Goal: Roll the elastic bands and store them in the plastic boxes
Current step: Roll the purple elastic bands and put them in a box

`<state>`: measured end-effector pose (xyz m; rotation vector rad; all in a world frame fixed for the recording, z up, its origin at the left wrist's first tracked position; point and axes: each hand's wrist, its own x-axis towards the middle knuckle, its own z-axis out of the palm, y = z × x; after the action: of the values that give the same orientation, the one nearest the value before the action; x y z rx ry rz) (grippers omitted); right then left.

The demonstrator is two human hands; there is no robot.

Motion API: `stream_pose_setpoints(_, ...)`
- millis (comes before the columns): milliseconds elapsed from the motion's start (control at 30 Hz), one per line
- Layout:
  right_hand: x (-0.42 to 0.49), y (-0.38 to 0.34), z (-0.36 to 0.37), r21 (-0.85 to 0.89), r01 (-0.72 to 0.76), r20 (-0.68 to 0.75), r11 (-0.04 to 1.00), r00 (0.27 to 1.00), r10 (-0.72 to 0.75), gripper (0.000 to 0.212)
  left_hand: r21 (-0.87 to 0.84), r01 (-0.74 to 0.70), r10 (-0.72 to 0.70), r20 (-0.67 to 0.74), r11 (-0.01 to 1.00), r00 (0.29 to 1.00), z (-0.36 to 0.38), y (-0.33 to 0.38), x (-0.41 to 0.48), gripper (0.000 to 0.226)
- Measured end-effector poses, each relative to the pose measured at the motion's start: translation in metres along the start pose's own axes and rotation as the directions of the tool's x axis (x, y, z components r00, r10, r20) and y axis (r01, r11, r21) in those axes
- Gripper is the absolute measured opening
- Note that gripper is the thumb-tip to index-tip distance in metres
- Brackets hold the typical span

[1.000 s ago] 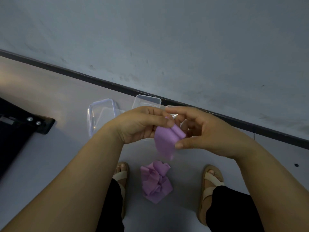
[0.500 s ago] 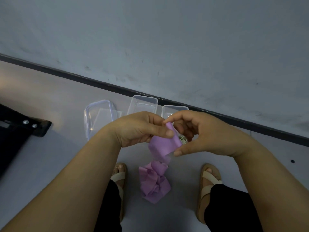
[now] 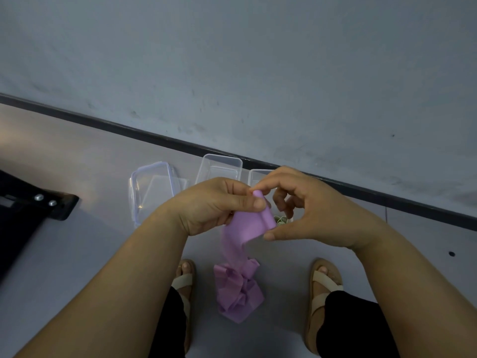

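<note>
**A:** What takes up most of your view?

**B:** The grey wall point(image 3: 258, 73) fills the far half, and a dark skirting strip point(image 3: 154, 136) runs along its foot. The pale floor point(image 3: 77, 164) lies nearer you. A black fixture point(image 3: 31, 210) with two bolts juts in from the left edge.

**A:** Where is the band?

**B:** The purple elastic band point(image 3: 245, 226) is up between your hands, which are close together in front of you. Its top end is turned into a small tight roll. Your left hand point(image 3: 211, 205) pinches the band just left of that roll, with the thumb pressed on top. Your right hand point(image 3: 304, 213) holds the roll by its ends. The forefinger is at the far end and the thumb at the near end, with the other fingers curled loosely behind. From the roll the band drops to the floor, and the rest of it lies crumpled between your sandals point(image 3: 184, 280).

**A:** And the boxes?

**B:** They sit beyond your hands, near the skirting. A clear lid point(image 3: 152, 189) with a bluish rim lies flat at the left. An open plastic box point(image 3: 219, 165) stands just right of it. A second box point(image 3: 258, 175) is right again, mostly hidden behind your right hand. Something small and pale green point(image 3: 280, 220) shows through the gap between your hands, but you cannot tell what it is.
</note>
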<state>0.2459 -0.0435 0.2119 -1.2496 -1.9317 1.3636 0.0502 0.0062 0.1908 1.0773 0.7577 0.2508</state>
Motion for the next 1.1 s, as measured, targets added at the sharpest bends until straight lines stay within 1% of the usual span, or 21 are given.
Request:
stream_pose_setpoints(133, 0.001, -0.001, 0.002, -0.022, 0.029, 0.031, 0.999, 0.999, -0.028, 0.069, -0.009, 0.0, -0.001, -0.019, 1.0, 1.0, 0.001, 0.001, 0.0, 0.051)
stream_pose_setpoints(233, 0.002, -0.002, 0.002, 0.001, 0.054, 0.02, 0.999, 0.998, -0.054, 0.063, -0.017, 0.024, -0.025, -0.041, 1.0, 0.999, 0.001, -0.001, 0.001, 0.054)
stream_pose_setpoints(333, 0.001, -0.002, 0.001, 0.027, 0.041, -0.017, 0.999, 0.999, -0.041, 0.058, -0.041, 0.04, -0.042, -0.045, 0.998, 0.998, 0.003, -0.002, 0.0, 0.052)
stream_pose_setpoints(367, 0.001, -0.002, 0.001, 0.026, 0.038, -0.026, 0.999, 0.999, -0.037, 0.056, -0.048, 0.044, -0.047, -0.043, 0.998, 0.998, 0.004, -0.001, 0.0, 0.045)
stream_pose_setpoints(433, 0.001, -0.002, 0.001, 0.015, 0.045, -0.037, 0.999, 0.998, -0.044, 0.054, -0.049, 0.046, -0.049, -0.058, 0.998, 0.997, 0.008, 0.001, 0.0, 0.019)
stream_pose_setpoints(467, 0.001, -0.002, 0.001, 0.014, 0.047, -0.036, 0.999, 0.998, -0.047, 0.055, -0.053, 0.046, -0.05, -0.075, 0.998, 0.996, 0.009, 0.002, 0.0, 0.009)
stream_pose_setpoints(500, 0.002, -0.002, 0.002, 0.013, 0.047, -0.031, 0.999, 0.998, -0.047, 0.057, -0.064, 0.047, -0.053, -0.092, 0.997, 0.994, 0.01, 0.003, 0.0, 0.008)
stream_pose_setpoints(633, 0.003, 0.0, 0.002, -0.02, 0.038, -0.024, 0.999, 0.999, -0.038, 0.063, -0.066, 0.046, -0.055, -0.132, 0.997, 0.99, 0.01, 0.004, -0.001, 0.015)
stream_pose_setpoints(833, 0.003, 0.001, 0.002, -0.028, 0.037, -0.029, 0.999, 0.999, -0.038, 0.054, -0.065, 0.052, -0.06, -0.137, 0.997, 0.989, 0.01, 0.002, 0.0, 0.017)
stream_pose_setpoints(1033, 0.003, 0.0, 0.003, -0.026, 0.019, -0.017, 0.999, 1.0, -0.02, 0.059, -0.062, 0.042, -0.052, -0.176, 0.997, 0.983, 0.008, 0.001, 0.001, 0.015)
stream_pose_setpoints(1100, 0.003, 0.001, 0.003, -0.025, 0.023, -0.011, 0.999, 1.0, -0.024, 0.057, -0.059, 0.045, -0.054, -0.17, 0.997, 0.984, 0.008, 0.001, 0.001, 0.016)
